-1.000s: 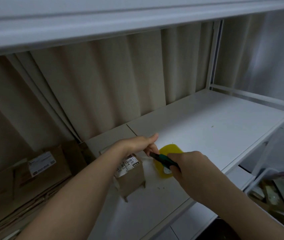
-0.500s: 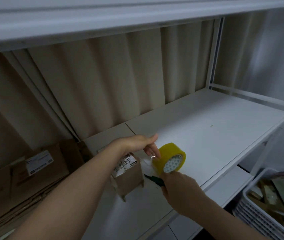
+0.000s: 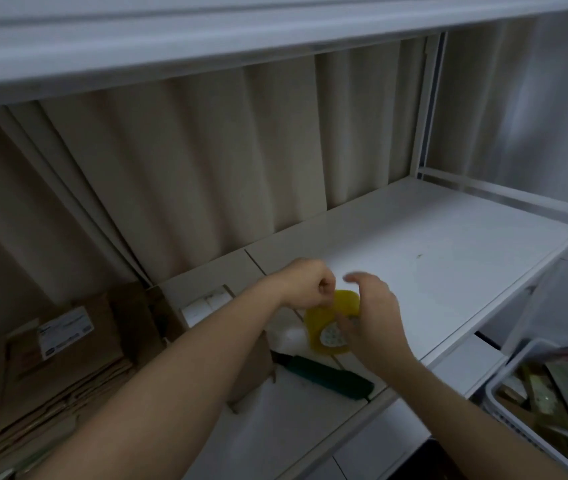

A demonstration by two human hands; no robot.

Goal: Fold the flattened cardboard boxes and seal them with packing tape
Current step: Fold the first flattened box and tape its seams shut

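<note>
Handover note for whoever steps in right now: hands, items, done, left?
Left hand: fingers curled at the top edge of the tape roll, apparently pinching the tape end; blurred, not certain.
Right hand: holds the roll from the right side.
Green cutter: lies free on the shelf, in front of the roll.
Small box: on the shelf, mostly hidden under the left forearm.
Flat boxes: stacked at lower left.
Done: cutter set down, roll in hand.
Left: pull tape, seal the box, fold the rest.

I saw the yellow packing tape roll (image 3: pixel 324 318) standing on edge on the white shelf, with the small brown cardboard box (image 3: pixel 253 372), mostly hidden behind a forearm, just beside it at its eight o'clock, flaps pointing down.
</note>
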